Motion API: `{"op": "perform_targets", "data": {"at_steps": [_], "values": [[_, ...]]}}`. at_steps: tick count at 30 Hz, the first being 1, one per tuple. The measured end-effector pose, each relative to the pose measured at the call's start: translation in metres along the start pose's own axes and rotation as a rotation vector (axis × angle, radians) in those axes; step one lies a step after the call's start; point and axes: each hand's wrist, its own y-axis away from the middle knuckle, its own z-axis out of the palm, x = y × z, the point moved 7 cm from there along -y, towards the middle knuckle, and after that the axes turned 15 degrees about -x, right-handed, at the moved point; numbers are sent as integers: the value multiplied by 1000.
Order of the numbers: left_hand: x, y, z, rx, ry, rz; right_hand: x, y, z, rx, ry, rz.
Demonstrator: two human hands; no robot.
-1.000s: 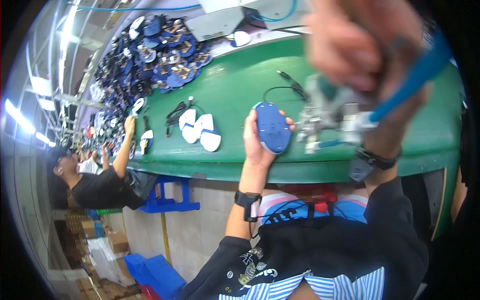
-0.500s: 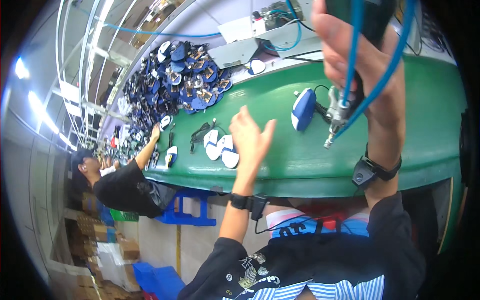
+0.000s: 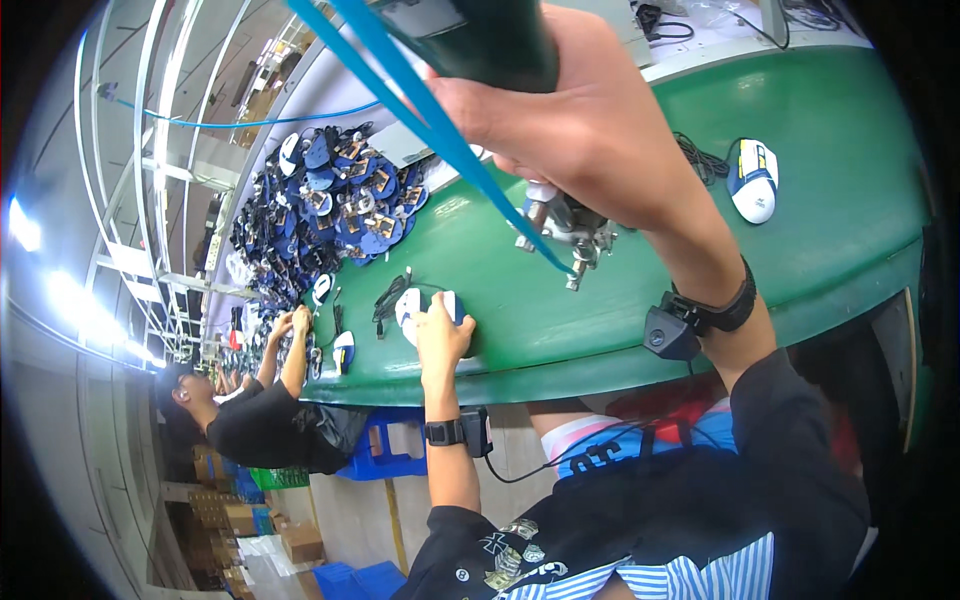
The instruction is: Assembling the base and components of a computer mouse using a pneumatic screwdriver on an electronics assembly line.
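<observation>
My right hand is wrapped around a dark green air screwdriver, raised high over the bench with its metal fittings hanging below. Blue air hoses run across the front of it. Lower down, my left hand has its fingers closed around a white and blue computer mouse on the green bench top. A second white and blue mouse lies right beside it, partly behind the fingers. To the right rests another mouse by a coiled black cable.
A large heap of blue mouse parts fills the bench's far left. A black cable lies left of my left hand. Further left, a co-worker sits near a blue stool. The green bench's front edge curves nearby.
My left hand has come down from above the mice and closed on one. The screwdriver in my right hand has swung left. The right-hand mouse now shows more white. The co-worker's hands have come together.
</observation>
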Motion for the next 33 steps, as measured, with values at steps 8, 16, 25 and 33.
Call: {"op": "perform_targets", "data": {"at_steps": [8,16,25,33], "values": [[102,40,3,-591,911,406,6,2,5,7,29,-84],[144,65,59,-766,2503,442,13,-1,12,68,-73,-123],[152,69,70,-780,2694,466,30,1,28,79,-103,-62],[153,75,75,-905,2756,499,49,6,50,89,-98,-76]]}}
